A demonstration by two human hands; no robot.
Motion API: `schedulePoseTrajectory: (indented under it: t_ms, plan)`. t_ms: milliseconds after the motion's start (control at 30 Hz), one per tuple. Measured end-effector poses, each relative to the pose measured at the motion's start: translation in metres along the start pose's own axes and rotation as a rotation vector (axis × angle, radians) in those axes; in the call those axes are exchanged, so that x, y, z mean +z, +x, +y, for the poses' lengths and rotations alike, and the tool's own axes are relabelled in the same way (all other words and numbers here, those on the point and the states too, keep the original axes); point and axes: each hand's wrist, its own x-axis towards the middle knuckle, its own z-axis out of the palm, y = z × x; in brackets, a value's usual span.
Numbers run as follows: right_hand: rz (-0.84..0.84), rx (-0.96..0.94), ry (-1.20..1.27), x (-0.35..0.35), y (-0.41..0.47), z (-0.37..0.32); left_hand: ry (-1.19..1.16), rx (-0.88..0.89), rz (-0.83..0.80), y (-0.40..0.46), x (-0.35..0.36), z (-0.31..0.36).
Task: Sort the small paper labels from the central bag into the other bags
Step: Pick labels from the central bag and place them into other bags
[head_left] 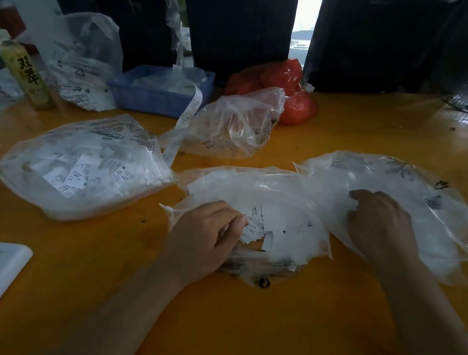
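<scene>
On the yellow table [237,326] the central bag [258,186] lies open with small paper labels [276,227] heaped at its mouth. The left hand [204,233] rests at that mouth, its grip pinched together on a few labels. The right hand [381,223] lies on the right bag [431,203], fingers loosely curled, its grip holding nothing I can see. A fuller left bag [79,166] sits well apart to the left; a further clear bag [234,123] stands behind, before a blue tray [154,98].
</scene>
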Motion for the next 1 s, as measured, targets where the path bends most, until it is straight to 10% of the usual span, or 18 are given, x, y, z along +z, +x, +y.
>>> schedulePoseTrajectory:
  t_ms: [733,1000]
  plan:
    - [0.595,-0.156,0.373,-0.026,-0.023,-0.013,-0.117,-0.021,-0.024,0.000,-0.011,0.007]
    - [0.025,-0.159,1.182,-0.006,-0.053,-0.054,-0.604,-0.363,-0.055,0.001,-0.009,0.014]
